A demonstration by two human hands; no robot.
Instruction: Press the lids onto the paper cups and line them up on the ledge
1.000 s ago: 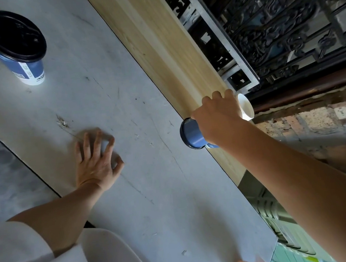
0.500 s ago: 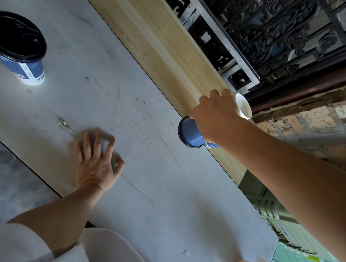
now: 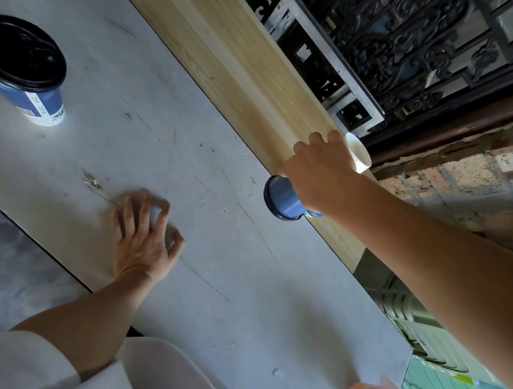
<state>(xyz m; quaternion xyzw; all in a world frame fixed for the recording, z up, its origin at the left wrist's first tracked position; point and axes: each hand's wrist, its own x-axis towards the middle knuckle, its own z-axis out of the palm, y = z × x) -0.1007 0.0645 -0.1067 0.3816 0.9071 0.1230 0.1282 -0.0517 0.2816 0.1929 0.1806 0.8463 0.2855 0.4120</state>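
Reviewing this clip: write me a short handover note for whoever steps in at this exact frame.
Right hand: closed around a blue paper cup held sideways over the wooden ledge; a dark rim shows at the blue end, white at the other. Whether its lid is on I cannot tell.
Left hand: flat on the grey table, holding nothing.
Done: one lidded cup with a black lid stands upright on the table, far left, not on the ledge.
Left: set the held cup upright on the ledge, then bring the lidded cup over beside it.

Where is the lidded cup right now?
Upper left of the head view, the lidded cup stands on the grey table, far from both hands.
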